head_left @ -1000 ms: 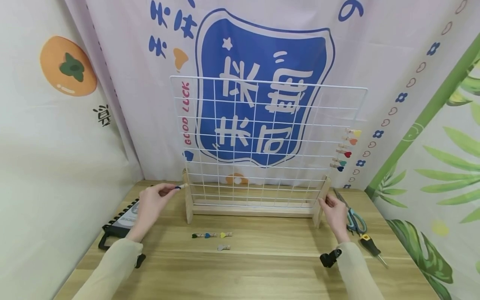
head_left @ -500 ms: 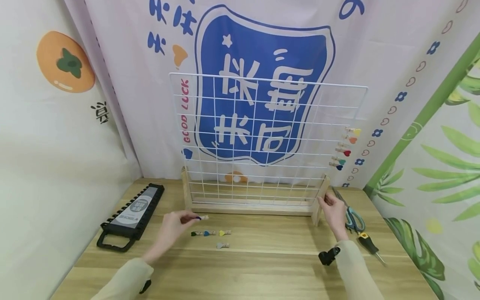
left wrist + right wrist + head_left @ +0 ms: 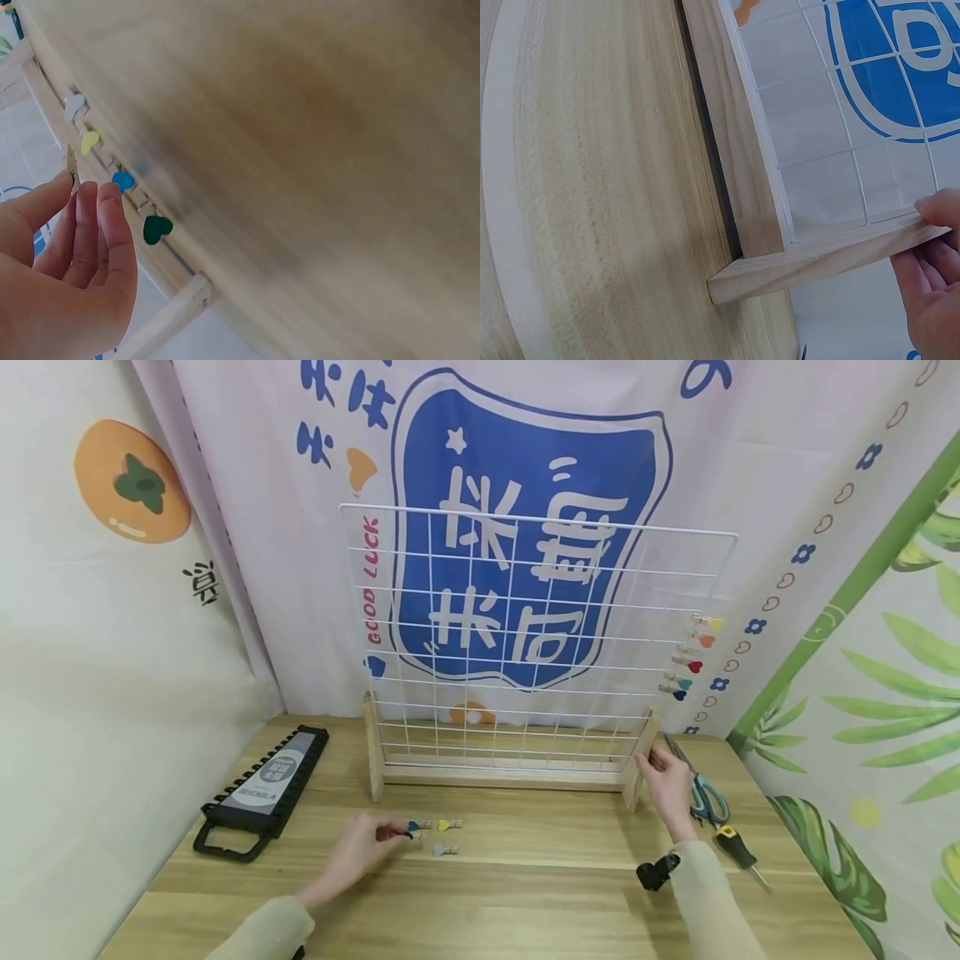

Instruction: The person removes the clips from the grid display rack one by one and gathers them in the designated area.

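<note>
My left hand point(image 3: 366, 847) pinches a small wooden clothespin point(image 3: 70, 163) between thumb and fingertips, low over the table; in the head view a dark blue bit shows at its end. Close by lie clothespins with a blue heart point(image 3: 417, 826), a yellow heart point(image 3: 447, 825) and a grey heart point(image 3: 442, 850). The green-heart clothespin point(image 3: 157, 229) shows in the left wrist view but is hidden behind my hand in the head view. My right hand point(image 3: 667, 785) grips the right wooden upright point(image 3: 832, 262) of the stand that bears the white wire grid point(image 3: 510, 635).
Several heart clothespins point(image 3: 692, 666) are clipped down the grid's right edge. Scissors point(image 3: 708, 797) and a screwdriver point(image 3: 738, 847) lie to the right. A black toothed holder with a handle point(image 3: 262, 793) lies at the left. A printed curtain point(image 3: 300, 610) hangs behind.
My left hand has moved from beside the left upright, down and to the right, to the loose clothespins, still pinching its clothespin. My right hand has stayed on the right upright.
</note>
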The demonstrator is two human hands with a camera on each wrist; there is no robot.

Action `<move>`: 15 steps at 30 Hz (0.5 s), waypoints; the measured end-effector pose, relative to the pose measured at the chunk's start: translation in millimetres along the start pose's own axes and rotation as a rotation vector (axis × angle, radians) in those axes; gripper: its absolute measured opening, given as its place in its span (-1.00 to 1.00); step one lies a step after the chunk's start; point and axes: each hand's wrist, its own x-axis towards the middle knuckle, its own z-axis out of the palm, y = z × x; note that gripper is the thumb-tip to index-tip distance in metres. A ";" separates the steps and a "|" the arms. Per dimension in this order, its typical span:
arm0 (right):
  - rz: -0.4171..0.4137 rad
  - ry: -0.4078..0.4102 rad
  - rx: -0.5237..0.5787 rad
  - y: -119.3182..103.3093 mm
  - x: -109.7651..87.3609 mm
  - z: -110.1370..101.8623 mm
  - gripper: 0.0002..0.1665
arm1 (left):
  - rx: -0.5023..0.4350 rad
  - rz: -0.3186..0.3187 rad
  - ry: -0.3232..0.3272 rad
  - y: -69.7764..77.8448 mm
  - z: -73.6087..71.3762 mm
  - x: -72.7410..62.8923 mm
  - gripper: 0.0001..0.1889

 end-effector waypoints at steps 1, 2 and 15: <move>-0.001 0.001 0.001 0.2 0.1 0.0 -0.61 | 0.001 0.003 -0.004 -0.6 1.0 -0.7 -0.92; 0.001 0.001 0.002 0.3 0.2 0.0 -0.61 | -0.001 0.004 -0.008 -1.2 2.1 -1.6 -0.92; -0.003 -0.001 0.038 -1.7 -1.5 0.3 -0.68 | 0.032 -0.016 -0.043 -7.2 11.4 -7.8 -0.91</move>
